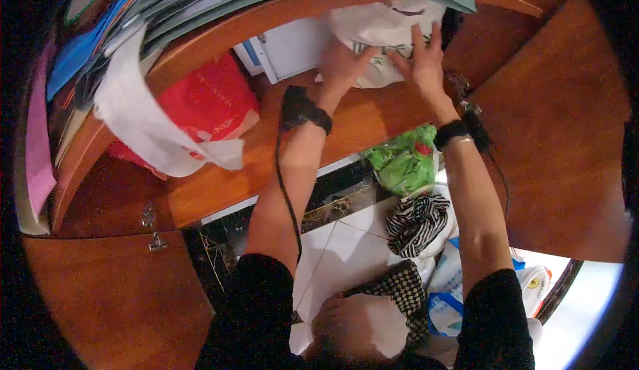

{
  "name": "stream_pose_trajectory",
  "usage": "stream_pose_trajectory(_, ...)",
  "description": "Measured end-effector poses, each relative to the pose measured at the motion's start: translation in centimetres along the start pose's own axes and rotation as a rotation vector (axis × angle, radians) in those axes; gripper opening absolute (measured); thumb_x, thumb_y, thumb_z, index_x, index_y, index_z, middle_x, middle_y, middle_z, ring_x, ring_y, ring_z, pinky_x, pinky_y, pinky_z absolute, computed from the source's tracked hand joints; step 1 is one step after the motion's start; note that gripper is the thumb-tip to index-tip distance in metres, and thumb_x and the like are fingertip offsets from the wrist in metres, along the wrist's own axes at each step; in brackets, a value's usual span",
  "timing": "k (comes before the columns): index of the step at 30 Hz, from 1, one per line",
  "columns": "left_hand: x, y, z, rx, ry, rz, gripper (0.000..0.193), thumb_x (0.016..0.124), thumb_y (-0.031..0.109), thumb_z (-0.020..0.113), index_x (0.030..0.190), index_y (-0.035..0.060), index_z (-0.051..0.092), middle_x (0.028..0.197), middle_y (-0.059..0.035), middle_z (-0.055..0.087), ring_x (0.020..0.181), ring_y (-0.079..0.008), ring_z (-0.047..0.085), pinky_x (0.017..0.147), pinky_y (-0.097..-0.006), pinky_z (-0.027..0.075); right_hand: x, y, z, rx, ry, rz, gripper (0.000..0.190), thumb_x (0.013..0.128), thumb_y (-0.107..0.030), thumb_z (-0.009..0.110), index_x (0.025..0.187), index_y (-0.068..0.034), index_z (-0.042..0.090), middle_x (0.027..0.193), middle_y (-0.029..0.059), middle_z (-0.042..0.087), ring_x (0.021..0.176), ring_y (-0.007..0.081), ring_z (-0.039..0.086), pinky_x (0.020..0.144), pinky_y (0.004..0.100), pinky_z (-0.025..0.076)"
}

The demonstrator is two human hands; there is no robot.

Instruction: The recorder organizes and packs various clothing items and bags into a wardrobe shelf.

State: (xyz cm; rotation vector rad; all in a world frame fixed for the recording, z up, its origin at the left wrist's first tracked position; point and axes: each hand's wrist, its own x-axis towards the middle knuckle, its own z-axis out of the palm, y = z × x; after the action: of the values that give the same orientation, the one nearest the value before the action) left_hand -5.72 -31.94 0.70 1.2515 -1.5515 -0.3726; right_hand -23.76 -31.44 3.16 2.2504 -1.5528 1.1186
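A cream cloth bag (394, 28) with dark printed writing sits inside a wooden cupboard compartment, on the brown board at its bottom. My left hand (344, 65), blurred by motion, lies against the bag's left front with the thumb reaching across it. On the bag's right front rests my right hand (424, 60), its fingers spread and pointing inward. Neither hand visibly grips the cloth. Both wrists wear black bands with cables. The bag's far side is hidden.
Left in the cupboard lie a red bag (209, 98) and a white box-like object (294, 50). A white cloth strip (130, 100) hangs from the folded textiles above. Cupboard doors (554, 145) stand open either side. Green plastic (404, 160) and a striped bundle (417, 223) lie below.
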Motion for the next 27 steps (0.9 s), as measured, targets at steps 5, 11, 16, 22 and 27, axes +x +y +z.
stream_pose_trajectory(5,-1.3,-0.4,-1.9,-0.067,-0.072,0.054,0.065,0.068,0.032,0.075,0.12,0.0016,0.05,0.117,-0.0209,0.051,0.11,-0.0392,0.048,0.092,-0.0454,0.04,-0.5,-1.1,-0.1,-0.005,-0.036,0.048,0.082,0.074,-0.041,0.073,0.136,-0.004,0.035,0.139,0.0351,0.02,0.123,0.0529,0.031,0.098,0.0515,0.035)
stream_pose_trajectory(11,-4.7,8.0,-3.7,0.255,0.361,0.267,0.084,0.067,0.03,0.076,0.133,0.0008,0.033,0.133,-0.0275,0.029,0.123,-0.0448,0.028,0.103,-0.0514,0.024,-0.5,-0.2,-2.1,0.191,0.137,0.019,0.08,0.073,-0.041,0.073,0.135,-0.004,0.037,0.137,0.0353,0.025,0.126,0.0517,0.028,0.099,0.0503,0.035)
stream_pose_trajectory(16,0.9,8.8,-4.2,0.726,-0.033,0.5,0.077,0.076,0.023,0.069,0.137,-0.0005,0.028,0.138,-0.0255,0.03,0.127,-0.0424,0.03,0.103,-0.0504,0.028,2.4,0.9,0.1,0.006,0.015,-0.115,0.07,0.082,-0.037,0.063,0.137,-0.006,0.034,0.135,0.031,0.032,0.123,0.0474,0.036,0.101,0.0486,0.034)
stream_pose_trajectory(22,-1.8,9.6,-5.1,0.601,-0.064,0.348,0.091,0.076,0.02,0.07,0.145,0.0053,0.013,0.15,-0.0172,0.013,0.134,-0.0434,0.017,0.104,-0.058,0.021,0.7,-0.9,-7.7,0.041,-0.397,0.051,0.08,0.085,-0.047,0.058,0.141,-0.002,0.023,0.141,0.0344,0.02,0.127,0.0507,0.029,0.102,0.0471,0.032)
stream_pose_trajectory(27,-6.8,10.5,-5.8,0.558,0.138,0.55,0.073,0.075,0.03,0.069,0.131,-0.003,0.036,0.129,-0.0298,0.037,0.119,-0.0449,0.037,0.099,-0.0497,0.032,-7.1,1.4,-13.6,0.015,-0.525,-0.054,0.086,0.084,-0.053,0.057,0.142,-0.001,0.021,0.143,0.0304,0.019,0.127,0.0453,0.032,0.101,0.0445,0.035)
